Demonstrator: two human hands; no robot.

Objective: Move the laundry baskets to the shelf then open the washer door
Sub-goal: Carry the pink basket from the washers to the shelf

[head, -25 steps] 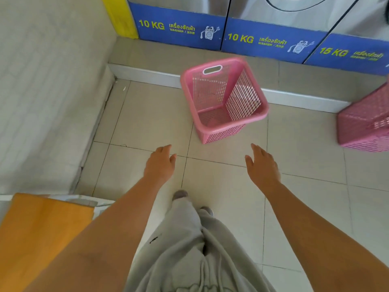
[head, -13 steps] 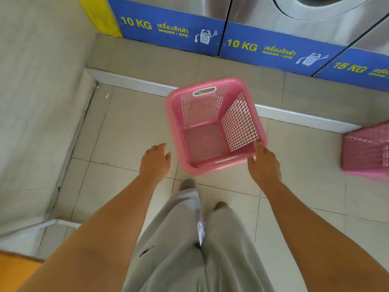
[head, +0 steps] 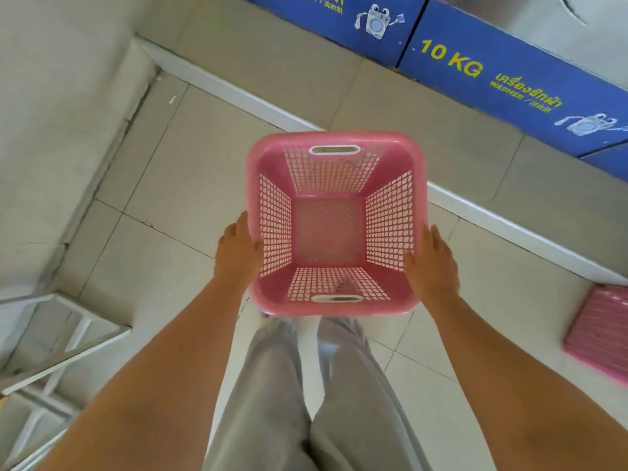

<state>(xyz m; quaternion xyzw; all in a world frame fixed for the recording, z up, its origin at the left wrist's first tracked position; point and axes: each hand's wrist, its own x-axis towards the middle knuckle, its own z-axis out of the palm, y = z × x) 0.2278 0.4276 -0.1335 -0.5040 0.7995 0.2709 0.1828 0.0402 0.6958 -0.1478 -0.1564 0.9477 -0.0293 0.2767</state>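
Observation:
An empty pink mesh laundry basket (head: 334, 139) is directly below me, upright, open top facing the camera. My left hand (head: 238, 253) clasps its left wall with the thumb hooked over the rim. My right hand (head: 431, 263) presses on the right wall, thumb at the rim's inner edge. A second pink basket (head: 601, 331) lies on the floor at the right edge, partly cut off. Washers with blue "10 KG" panels (head: 509, 79) line the top; only a sliver of a steel washer door (head: 564, 8) shows.
A raised tiled step with a white edge (head: 258, 103) runs under the washers. A grey wall (head: 51, 130) stands on the left, and a white shelf frame (head: 64, 334) sits at the lower left. My grey trouser legs (head: 306, 402) are below the basket.
I have stepped up to the basket; it now sits between my hands. Both hands went from hovering open short of it to closing on its left and right sides.

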